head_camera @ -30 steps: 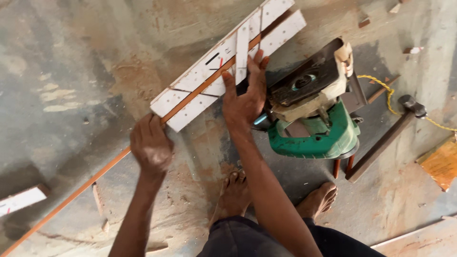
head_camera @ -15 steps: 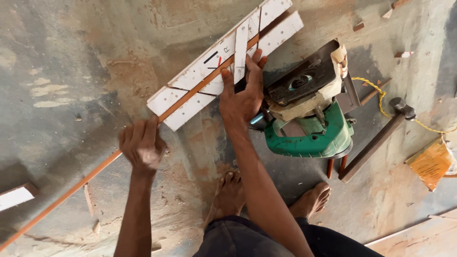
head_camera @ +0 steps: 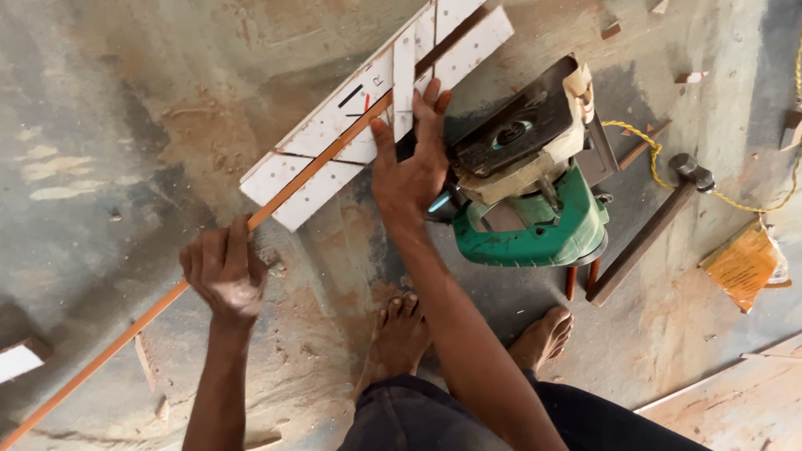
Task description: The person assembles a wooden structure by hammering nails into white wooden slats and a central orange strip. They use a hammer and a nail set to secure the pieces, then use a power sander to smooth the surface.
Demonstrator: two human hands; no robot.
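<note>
- So the left hand (head_camera: 224,274) is curled shut around a long thin reddish-brown wooden strip (head_camera: 109,349), gripping it partway along, a bit below the jig.
- That strip runs on a diagonal from the bottom-left corner of the view up toward the top right, and its upper part sits in the channel of a white guide jig made of flat painted boards (head_camera: 334,138), between the two long boards.
- The jig lies flat on the dusty grey concrete floor (head_camera: 100,108), tilted along the same diagonal. It has a short white cross piece near its upper end and a few pen marks on its face.
- The right hand (head_camera: 411,163) is spread out flat, fingers apart, pressing down right where the strip crosses the jig's lower board. Fingertips touch the white cross piece, thumb lies on the strip.
- Just beside that hand, on its right, sits a green circular saw with a dark base plate (head_camera: 535,179), turned up so the plate faces the camera. The heel of the hand looks like it's touching the saw body, but I can't tell for sure.
- Right of the saw there's a hammer with a dark wooden handle (head_camera: 647,234) lying on the floor, and a yellow cord (head_camera: 643,138) snaking past its head.
- Far right: a crumpled orange packet (head_camera: 742,266).
- Bottom middle, the person's two bare feet (head_camera: 399,330) are planted on the floor, with sawdust scattered all around.
- A small white offcut (head_camera: 18,359) sits at the left edge, well apart from everything.
</note>
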